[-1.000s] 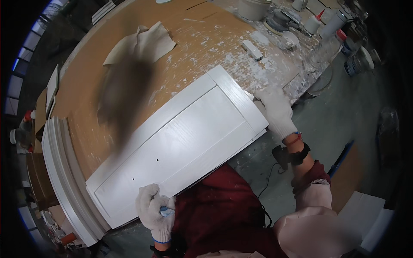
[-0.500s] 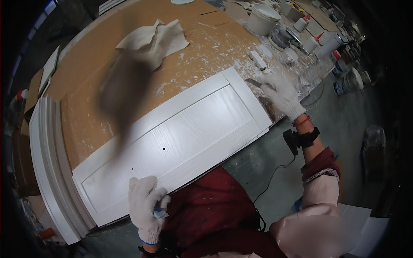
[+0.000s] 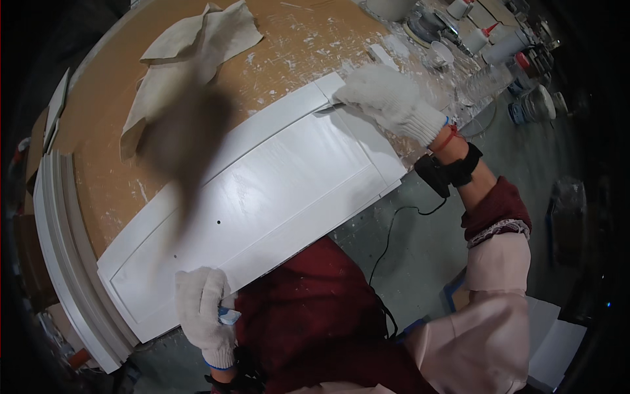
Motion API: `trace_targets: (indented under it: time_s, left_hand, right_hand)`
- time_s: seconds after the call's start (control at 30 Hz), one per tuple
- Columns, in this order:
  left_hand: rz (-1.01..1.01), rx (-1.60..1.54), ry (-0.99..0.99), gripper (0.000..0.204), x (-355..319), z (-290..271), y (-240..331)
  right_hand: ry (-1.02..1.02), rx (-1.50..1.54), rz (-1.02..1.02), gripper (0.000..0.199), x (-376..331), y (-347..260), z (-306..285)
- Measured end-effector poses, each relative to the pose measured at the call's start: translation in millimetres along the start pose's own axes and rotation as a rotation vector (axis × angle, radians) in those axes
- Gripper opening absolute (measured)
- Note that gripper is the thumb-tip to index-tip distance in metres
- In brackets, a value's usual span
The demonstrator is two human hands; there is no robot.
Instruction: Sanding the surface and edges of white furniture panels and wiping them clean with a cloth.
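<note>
White panel (image 3: 262,197) is laid flat across the centre of the frame, running from lower left to upper right, recessed field up, two small dark holes (image 3: 218,222) toward its left end. Likely stiff and moderately heavy for its length; painted face looks smooth, so some slip under knit gloves should be expected, and the finish is probably easily scratched. Best taken by the long outer edges, one grip near each end, with pressure kept off the thin-looking recessed field. Hands are well apart. Right hand (image 3: 387,98), gloved, is placed over the panel's upper-right corner, fingers closed on a thin blade-like tool (image 3: 326,110) held at the frame joint; blade contact cannot be told for sure. Left hand (image 3: 205,308), gloved, is rested on the lower-left edge, a small pale-blue piece (image 3: 228,317) pinched at the thumb side. Panel is carried by the brown desk (image 3: 118,203), flecked with white. White moulding (image 3: 62,262) is stood at far left, by the panel's end; beige cloth (image 3: 230,29) is left at upper left, partly hidden by a dark blur. At upper right: white block (image 3: 384,57), sander (image 3: 426,27), small cup (image 3: 438,56), red-tipped bottle (image 3: 477,39).
</note>
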State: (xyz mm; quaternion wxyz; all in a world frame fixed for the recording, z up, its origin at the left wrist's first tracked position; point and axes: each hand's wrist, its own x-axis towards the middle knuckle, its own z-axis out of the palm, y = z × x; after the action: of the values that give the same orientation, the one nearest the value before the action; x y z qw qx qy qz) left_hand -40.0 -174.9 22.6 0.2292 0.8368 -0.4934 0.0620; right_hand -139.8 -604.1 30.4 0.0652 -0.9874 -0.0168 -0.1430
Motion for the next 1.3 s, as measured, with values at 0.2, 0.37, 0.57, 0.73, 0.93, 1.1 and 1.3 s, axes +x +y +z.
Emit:
trace_targets:
  time_s: [0.2, 0.37, 0.57, 0.73, 0.93, 1.1, 1.3]
  left_hand:
    - [-0.038, 0.090, -0.015, 0.055, -6, 0, 2]
    - [0.009, 0.057, 0.025, 0.054, 0, 1, 2]
    - [0.078, -0.051, -0.013, 0.055, 12, 0, -1]
    - [0.151, -0.081, 0.126, 0.052, 13, 2, 0]
    - [0.032, -0.036, 0.040, 0.041, 6, 2, -4]
    - [0.013, -0.120, 0.027, 0.040, 6, 4, -8]
    - [0.076, -0.017, 0.086, 0.036, 7, -2, -6]
  right_hand:
    - [-0.153, 0.079, 0.041, 0.018, -66, -39, -33]
    - [-0.187, 0.171, 0.002, 0.030, -106, -59, -43]
    - [-0.098, 0.083, 0.355, 0.012, -62, -65, -29]
    - [-0.061, 0.023, 0.191, 0.018, -90, -106, -30]
    - [-0.075, 0.212, 0.448, 0.026, -99, -137, -44]
    - [-0.004, 0.256, 0.730, 0.017, -82, -118, -42]
    - [-0.055, 0.267, 0.725, 0.017, -57, -122, -35]
